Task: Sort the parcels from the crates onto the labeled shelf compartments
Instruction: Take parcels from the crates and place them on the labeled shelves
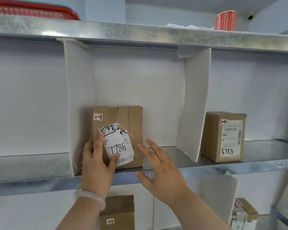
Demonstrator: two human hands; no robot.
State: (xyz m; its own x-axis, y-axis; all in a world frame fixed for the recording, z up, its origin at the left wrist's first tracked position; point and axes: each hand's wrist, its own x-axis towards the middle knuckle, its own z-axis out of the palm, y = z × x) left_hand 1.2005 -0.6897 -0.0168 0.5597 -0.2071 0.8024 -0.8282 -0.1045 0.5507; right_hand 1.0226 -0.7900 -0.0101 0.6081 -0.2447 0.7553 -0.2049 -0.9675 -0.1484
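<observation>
A brown cardboard parcel (131, 123) stands upright on the metal shelf (206, 169), in the compartment between two white dividers. It bears a small tag reading 1-3 and a torn white label with 7786 handwritten on it. My left hand (96, 166) holds the parcel at its lower left corner, thumb on the label and fingers around the left edge. My right hand (160, 171) hovers open with spread fingers just to the right of the parcel, in front of the shelf edge.
A second parcel (213, 138) tagged 1-4 and marked 3753 sits in the compartment to the right, beyond the right divider (193, 105). The left divider (78, 97) is close beside the held parcel. Lower shelf holds a box (120, 211) and another box (246, 209). A red tray (32, 10) lies on top.
</observation>
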